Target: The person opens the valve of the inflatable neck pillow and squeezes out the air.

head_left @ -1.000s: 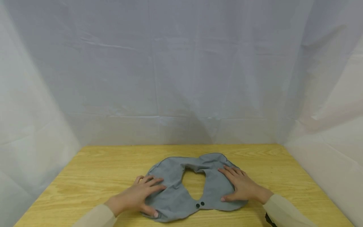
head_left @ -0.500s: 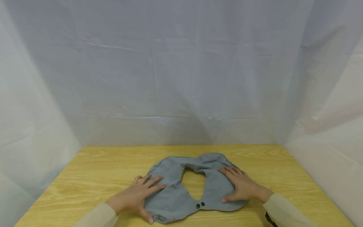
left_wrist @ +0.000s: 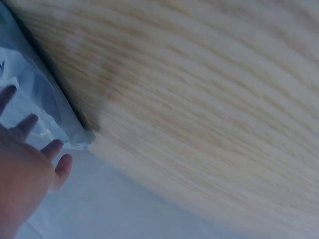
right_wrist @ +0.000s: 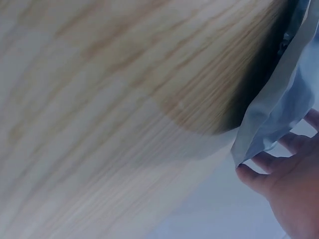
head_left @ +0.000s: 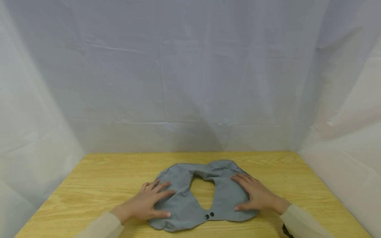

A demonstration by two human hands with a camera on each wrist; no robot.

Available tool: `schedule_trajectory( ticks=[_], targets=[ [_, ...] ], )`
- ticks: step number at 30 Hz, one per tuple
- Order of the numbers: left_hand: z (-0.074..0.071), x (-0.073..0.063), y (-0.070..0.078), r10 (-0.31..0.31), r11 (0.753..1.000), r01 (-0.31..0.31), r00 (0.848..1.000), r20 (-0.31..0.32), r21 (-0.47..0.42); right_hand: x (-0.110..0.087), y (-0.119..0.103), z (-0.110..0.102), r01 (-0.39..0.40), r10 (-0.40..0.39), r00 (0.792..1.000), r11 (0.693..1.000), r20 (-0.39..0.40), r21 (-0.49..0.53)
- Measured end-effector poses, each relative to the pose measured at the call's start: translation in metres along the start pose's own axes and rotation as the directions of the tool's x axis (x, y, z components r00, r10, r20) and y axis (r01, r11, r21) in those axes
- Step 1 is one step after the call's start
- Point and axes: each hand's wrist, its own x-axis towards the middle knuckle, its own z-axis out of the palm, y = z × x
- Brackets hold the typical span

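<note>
A grey cloth bib (head_left: 190,215) with rounded lobes lies on the wooden table, slightly wrinkled along its far side. Bare table shows through its neck hole. Two dark snaps (head_left: 207,217) sit side by side at the near end of the hole. My left hand (head_left: 148,202) is over the left lobe, fingers spread and thumb stretched out across the cloth. Over the right lobe, my right hand (head_left: 257,195) lies with its fingers extended. In the left wrist view the fingers (left_wrist: 51,149) are at the bib's edge (left_wrist: 42,89). The right wrist view shows fingers along the cloth (right_wrist: 279,109).
The wooden table (head_left: 113,175) extends around the bib on all sides. White sheeting (head_left: 184,82) hangs behind it and at both sides. Something black (head_left: 286,231) shows under the right sleeve.
My left thumb moved down to the bib's near left edge, then back up onto the cloth. That near edge has shifted slightly. The right hand has slid a little to the right.
</note>
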Motion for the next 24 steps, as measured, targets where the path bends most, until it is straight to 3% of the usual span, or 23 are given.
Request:
schedule_trajectory(
  ticks=[6,13,24],
  targets=[
    [0.008,0.004,0.007,-0.008,0.995,0.016,0.997,-0.083,0.095,-0.003,0.000,-0.001,0.023,-0.023,1.000,1.000,-0.012,0.005],
    [0.016,0.004,0.005,-0.017,0.986,0.032,0.996,-0.091,0.164,-0.004,-0.001,0.000,0.029,-0.029,0.999,1.000,0.020,-0.002],
    [0.015,0.006,0.003,-0.026,0.983,0.038,0.997,-0.068,0.177,-0.006,-0.001,0.001,0.011,-0.011,0.997,1.000,0.076,-0.001]
  ],
)
